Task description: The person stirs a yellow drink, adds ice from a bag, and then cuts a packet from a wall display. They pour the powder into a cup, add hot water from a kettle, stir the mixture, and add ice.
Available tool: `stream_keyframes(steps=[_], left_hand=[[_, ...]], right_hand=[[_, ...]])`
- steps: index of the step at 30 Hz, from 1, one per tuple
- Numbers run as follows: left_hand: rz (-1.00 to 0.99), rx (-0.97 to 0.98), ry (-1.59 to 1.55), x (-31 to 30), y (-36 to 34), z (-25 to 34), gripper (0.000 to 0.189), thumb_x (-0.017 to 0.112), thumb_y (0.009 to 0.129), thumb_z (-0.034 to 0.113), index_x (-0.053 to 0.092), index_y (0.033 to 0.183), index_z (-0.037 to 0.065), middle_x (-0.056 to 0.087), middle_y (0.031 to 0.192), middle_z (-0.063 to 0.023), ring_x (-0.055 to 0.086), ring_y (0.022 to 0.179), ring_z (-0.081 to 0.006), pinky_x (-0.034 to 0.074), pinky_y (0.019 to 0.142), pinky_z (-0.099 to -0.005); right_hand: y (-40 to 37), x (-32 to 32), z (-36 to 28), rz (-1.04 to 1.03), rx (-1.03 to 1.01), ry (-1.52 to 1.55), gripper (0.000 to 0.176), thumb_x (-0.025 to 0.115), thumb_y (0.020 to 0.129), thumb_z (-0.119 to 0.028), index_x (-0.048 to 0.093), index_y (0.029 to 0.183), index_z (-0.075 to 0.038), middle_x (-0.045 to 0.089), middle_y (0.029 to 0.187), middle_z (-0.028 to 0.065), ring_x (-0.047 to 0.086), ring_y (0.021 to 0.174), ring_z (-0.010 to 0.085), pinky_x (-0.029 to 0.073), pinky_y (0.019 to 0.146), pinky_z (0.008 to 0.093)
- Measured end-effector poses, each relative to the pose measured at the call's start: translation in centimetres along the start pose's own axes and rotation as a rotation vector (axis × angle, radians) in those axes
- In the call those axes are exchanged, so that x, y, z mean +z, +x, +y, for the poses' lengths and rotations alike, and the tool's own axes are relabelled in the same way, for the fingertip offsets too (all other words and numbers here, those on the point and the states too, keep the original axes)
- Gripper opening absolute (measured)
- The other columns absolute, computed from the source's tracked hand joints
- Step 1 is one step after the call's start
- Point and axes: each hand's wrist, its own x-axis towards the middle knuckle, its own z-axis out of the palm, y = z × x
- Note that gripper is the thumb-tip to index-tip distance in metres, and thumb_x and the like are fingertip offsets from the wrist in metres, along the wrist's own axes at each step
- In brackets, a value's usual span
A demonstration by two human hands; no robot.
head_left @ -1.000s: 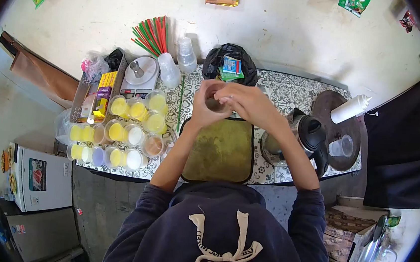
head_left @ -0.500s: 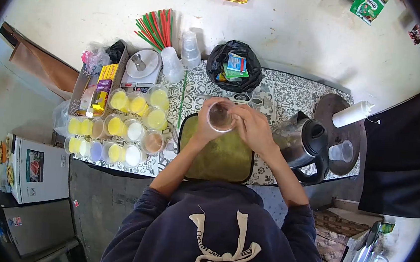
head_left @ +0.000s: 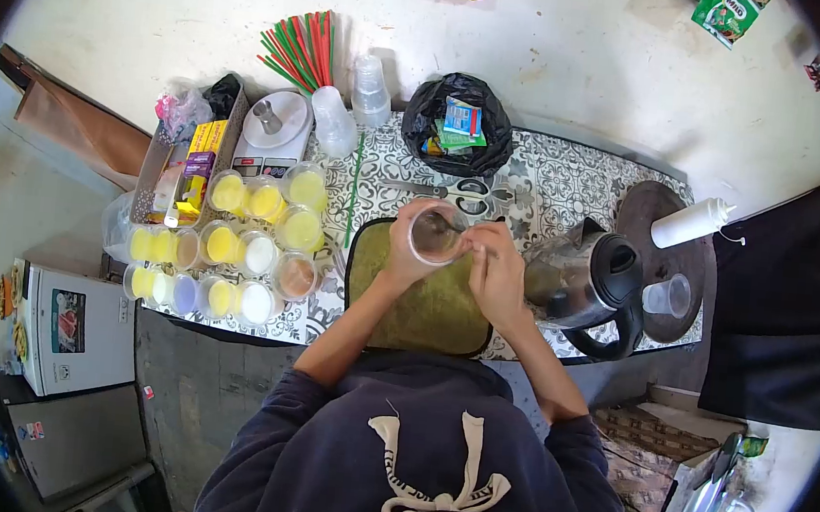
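My left hand [head_left: 407, 262] is wrapped round a clear plastic cup [head_left: 436, 236], its mouth tipped up toward me; something brownish shows inside. At the cup's right rim, the fingers of my right hand [head_left: 496, 275] are pinched together. A thin dark shape runs from them into the cup, too small to name. Both hands are above an olive-green mat with a dark border [head_left: 429, 311]. Just beyond them lies a pair of scissors [head_left: 474, 195] on the patterned table.
Several cups of yellow, white, brown and purple powder [head_left: 259, 253] stand left. Behind them are a basket [head_left: 152, 170], a scale [head_left: 264, 163], straws [head_left: 303, 52] and stacked cups [head_left: 334, 123]. A black bag [head_left: 426, 126] holds wrappers. An electric kettle [head_left: 569, 280] and white squeeze bottle [head_left: 686, 225] stand right.
My right hand has drawn back to the right and slightly down, from over the cup's mouth to its rim. The cup has turned or shifted slightly, uncovering the scissors behind it.
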Motion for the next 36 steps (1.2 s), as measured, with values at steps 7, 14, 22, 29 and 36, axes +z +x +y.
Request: stream_keyframes(steps=[7,14,22,29,36], left_hand=[[-0.024,-0.042,-0.153,0.5,-0.6,-0.4,0.065,0.083,0.06,0.011,0.044,0.112,0.002,0.057,0.101,-0.0131,0.06,0.088,-0.0209,0.049,0.075,-0.0304],[-0.103,-0.156,-0.142,-1.0,-0.2,0.0,0.066,0.082,0.059,0.009,0.044,0.112,0.002,0.057,0.102,-0.0129,0.06,0.089,-0.0201,0.049,0.078,-0.03],[-0.28,-0.311,-0.276,-1.8,1.3,0.9,0.068,0.082,0.055,0.006,0.043,0.111,0.003,0.058,0.101,-0.0118,0.06,0.09,-0.0184,0.049,0.079,-0.0302],[-0.414,-0.386,-0.263,-2.5,3.1,1.6,0.063,0.078,0.057,0.004,0.043,0.11,0.003,0.058,0.1,-0.0106,0.059,0.089,-0.0162,0.047,0.08,-0.0293],[-0.398,-0.437,-0.448,-2.3,3.8,1.7,0.064,0.078,0.056,0.004,0.042,0.11,0.003,0.058,0.098,-0.0092,0.058,0.088,-0.0161,0.047,0.08,-0.0288]], right_hand=[[-0.6,0.2,-0.3,-0.045,-0.076,-0.086,0.019,0.052,0.08,0.003,0.049,0.097,-0.005,0.055,0.088,0.0136,0.058,0.071,0.0295,0.047,0.061,0.0356],[2.0,-2.3,0.2,-0.291,-0.42,-0.122,0.025,0.062,0.07,0.0,0.062,0.094,-0.008,0.062,0.093,0.0076,0.062,0.082,0.0263,0.051,0.07,0.0327],[4.1,-3.7,0.3,-0.519,-0.301,0.017,0.026,0.059,0.073,0.0,0.061,0.098,-0.008,0.063,0.095,0.0078,0.063,0.081,0.0264,0.052,0.071,0.0332],[6.0,-4.7,-1.0,-0.589,-0.318,-0.095,0.025,0.055,0.075,0.002,0.06,0.099,-0.006,0.064,0.096,0.0085,0.063,0.082,0.0264,0.051,0.07,0.0327],[5.8,-4.7,-1.0,-0.614,-0.283,0.006,0.026,0.056,0.076,0.002,0.061,0.1,-0.006,0.063,0.096,0.0078,0.063,0.082,0.0262,0.051,0.07,0.0323]])
